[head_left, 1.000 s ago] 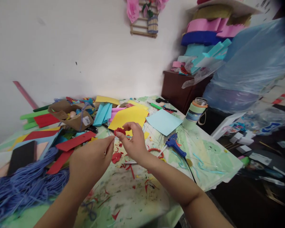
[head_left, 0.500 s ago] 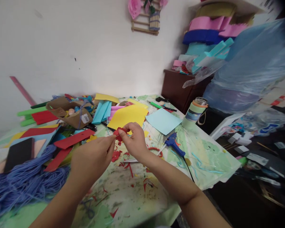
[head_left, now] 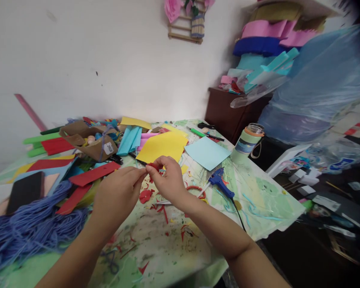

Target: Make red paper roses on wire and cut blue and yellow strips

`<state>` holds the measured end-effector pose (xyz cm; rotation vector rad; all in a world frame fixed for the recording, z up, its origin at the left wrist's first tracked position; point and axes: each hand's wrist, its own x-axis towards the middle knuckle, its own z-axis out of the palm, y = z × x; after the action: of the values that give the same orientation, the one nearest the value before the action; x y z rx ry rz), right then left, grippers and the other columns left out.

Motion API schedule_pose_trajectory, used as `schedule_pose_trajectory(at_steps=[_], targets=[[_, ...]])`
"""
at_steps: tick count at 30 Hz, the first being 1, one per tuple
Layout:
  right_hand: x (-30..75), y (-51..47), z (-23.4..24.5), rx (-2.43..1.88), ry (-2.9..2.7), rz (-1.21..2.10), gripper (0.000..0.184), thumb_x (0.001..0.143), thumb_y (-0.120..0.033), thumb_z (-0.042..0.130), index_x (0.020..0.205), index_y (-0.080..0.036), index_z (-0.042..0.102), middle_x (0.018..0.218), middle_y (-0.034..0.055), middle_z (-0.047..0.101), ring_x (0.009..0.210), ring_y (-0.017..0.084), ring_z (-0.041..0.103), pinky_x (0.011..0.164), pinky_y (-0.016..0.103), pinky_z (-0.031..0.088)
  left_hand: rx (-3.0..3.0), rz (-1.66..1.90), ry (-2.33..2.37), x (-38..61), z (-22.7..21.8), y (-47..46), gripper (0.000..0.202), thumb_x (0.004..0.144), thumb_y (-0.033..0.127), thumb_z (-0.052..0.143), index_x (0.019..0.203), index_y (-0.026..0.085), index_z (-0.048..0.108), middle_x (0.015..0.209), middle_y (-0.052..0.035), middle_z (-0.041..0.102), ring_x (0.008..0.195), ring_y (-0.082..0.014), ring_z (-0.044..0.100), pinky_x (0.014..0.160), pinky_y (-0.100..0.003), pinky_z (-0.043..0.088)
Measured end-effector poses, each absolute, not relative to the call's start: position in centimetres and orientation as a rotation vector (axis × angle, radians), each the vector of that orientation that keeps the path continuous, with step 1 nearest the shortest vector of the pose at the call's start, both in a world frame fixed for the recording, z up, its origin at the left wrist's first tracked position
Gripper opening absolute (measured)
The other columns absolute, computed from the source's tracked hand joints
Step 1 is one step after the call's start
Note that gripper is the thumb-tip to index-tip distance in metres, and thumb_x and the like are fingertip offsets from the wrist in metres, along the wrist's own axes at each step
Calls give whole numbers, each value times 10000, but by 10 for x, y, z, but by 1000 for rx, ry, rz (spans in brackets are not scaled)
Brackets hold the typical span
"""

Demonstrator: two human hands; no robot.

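Cluttered craft table [head_left: 156, 260] by a white wall [head_left: 78, 56], a small red piece [head_left: 155, 165] held above it

Red scraps [head_left: 165, 216] litter the table's green-patterned cloth [head_left: 207, 232]. Just in front of a yellow sheet [head_left: 165, 146], the right hand [head_left: 170, 181] pinches the red piece between thumb and fingers. Bunched fingertips of the left hand [head_left: 117, 191] meet there and appear to grip its left edge, though the hands hide much. Thin and probably very light, the piece looks soft and bendable, perhaps easily creased; a gentle pinch at its rim should suit it.
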<state>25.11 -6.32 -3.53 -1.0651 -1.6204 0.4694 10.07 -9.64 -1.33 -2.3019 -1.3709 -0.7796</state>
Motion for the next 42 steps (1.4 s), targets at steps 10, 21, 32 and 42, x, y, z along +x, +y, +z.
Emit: schedule_pose_trajectory(at_steps=[10, 21, 32, 42], targets=[[251, -61, -35, -1104, -1609, 471, 202, 811, -205, 609, 626, -203, 526, 636, -26, 590, 670, 139, 551, 663, 269, 398, -2287, -750, -1414, 104, -14, -98, 369, 979, 307, 404, 1004, 212, 761, 893, -73, 760, 766, -226, 681, 634, -330, 446], [253, -66, -36, -986, -1736, 319, 105, 834, -292, 639, 866, -194, 618, 857, 47, 671, 865, 203, 596, 806, 337, 438, -2162, -891, -1593, 98, -13, -92, 318, 946, 381, 488, 973, 207, 752, 877, -62, 763, 812, -225, 698, 654, -310, 453], [252, -67, -35, -1057, -1779, 162, 64, 836, -250, 584, 791, -208, 599, 778, 43, 659, 810, 209, 584, 761, 340, 409, -2224, -843, -1672, 103, -13, -95, 360, 948, 401, 437, 976, 208, 739, 872, -62, 755, 814, -233, 682, 650, -322, 424], [251, -66, -37, -1052, -1765, 152, 72, 812, -211, 580, 740, -211, 583, 740, 30, 651, 779, 193, 583, 737, 327, 397, -2287, -859, -1690, 103, -13, -95, 336, 926, 379, 477, 1012, 207, 752, 905, -56, 763, 827, -240, 694, 673, -335, 452]])
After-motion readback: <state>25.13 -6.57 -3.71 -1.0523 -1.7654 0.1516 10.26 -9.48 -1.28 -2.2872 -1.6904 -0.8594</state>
